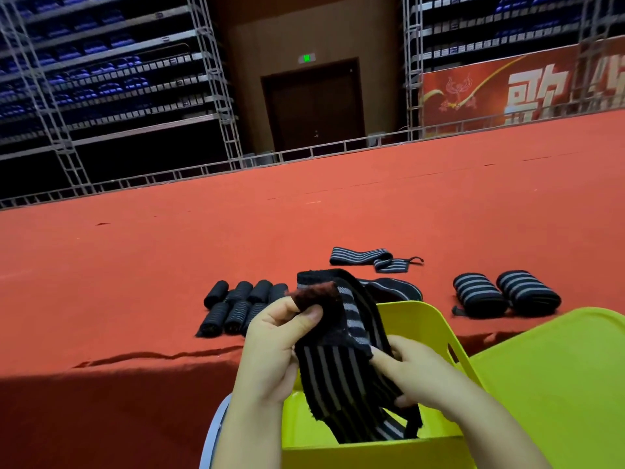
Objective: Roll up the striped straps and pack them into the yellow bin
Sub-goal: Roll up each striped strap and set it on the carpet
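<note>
Head view: over the open yellow plastic bin (426, 319), the left hand (270, 346) pinches and the right hand (416, 377) grips an unrolled black, grey-striped elastic strap (341, 367). Beyond, on red carpet (135, 265), lie rolled straps (236, 308) and a flat strap (362, 257). Farther off: metal scaffolding (216, 79), dark double door (314, 106).

Both forearms are bare from wrist to the bottom edge of the view, with no sleeve, cuff, watch, bracelet or ring showing on either. The left hand (274, 336) and the right hand (411, 374) are ungloved, with short, plain, unpainted nails on the fingers and thumb that show. At the lower left edge, beside the left forearm, a narrow strip of pale bluish-white cloth (213, 431) shows, probably part of the person's clothing.
</note>
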Tool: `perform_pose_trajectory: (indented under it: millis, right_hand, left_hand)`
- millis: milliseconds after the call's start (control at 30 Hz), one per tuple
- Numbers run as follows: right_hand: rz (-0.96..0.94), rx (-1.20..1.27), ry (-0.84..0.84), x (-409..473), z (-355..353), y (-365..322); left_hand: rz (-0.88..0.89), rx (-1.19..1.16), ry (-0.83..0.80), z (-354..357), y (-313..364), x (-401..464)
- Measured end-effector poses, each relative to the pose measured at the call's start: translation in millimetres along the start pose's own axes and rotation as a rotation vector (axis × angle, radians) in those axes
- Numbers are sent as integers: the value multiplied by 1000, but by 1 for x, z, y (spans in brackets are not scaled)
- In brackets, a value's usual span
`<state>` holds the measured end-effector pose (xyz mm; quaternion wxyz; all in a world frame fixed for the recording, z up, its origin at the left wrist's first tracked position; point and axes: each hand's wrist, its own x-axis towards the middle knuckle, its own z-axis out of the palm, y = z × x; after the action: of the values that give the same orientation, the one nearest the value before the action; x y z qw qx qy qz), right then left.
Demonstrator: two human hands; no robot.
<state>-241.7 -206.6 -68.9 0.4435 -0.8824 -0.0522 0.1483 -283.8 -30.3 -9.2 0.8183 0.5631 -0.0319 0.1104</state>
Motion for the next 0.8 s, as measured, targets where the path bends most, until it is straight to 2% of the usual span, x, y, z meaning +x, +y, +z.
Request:
perform_pose_trajectory:
  millis: [33,67,133,167,200,333,467,567,633,700,800]
  right_hand:
    - [-54,-35,81,4,2,0]
    - [-110,-29,233,6,3,-1]
    - [-242,90,572,6,1,-4]
    - [-308,147,691,6,0,-3]
    - [-356,172,753,7,-2,-2]
    - [-360,181,771,5,2,5]
    - [-536,409,899,0,5,7]
    - [-697,548,880,-5,0,5]
    - [-721,591,824,-12,-1,1]
    - [-649,623,697,-19,-1,-4]
    - [-318,505,317,-18,-1,-11]
  left_hand:
    - [1,-13,1,1,0,0]
    - [4,-29,1,2,1,0]
    - [5,-60,9,1,2,1]
    - [2,-77,17,0,3,2]
    - [-2,-94,24,-1,3,3]
    - [-32,-128,23,0,0,4]
    - [-44,-134,36,-1,0,6]
    - [-38,-160,33,0,6,3]
    - [-48,-207,5,2,10,0]
    - [-61,-187,-25,1,10,0]
    - [-70,-107,-46,-3,6,2]
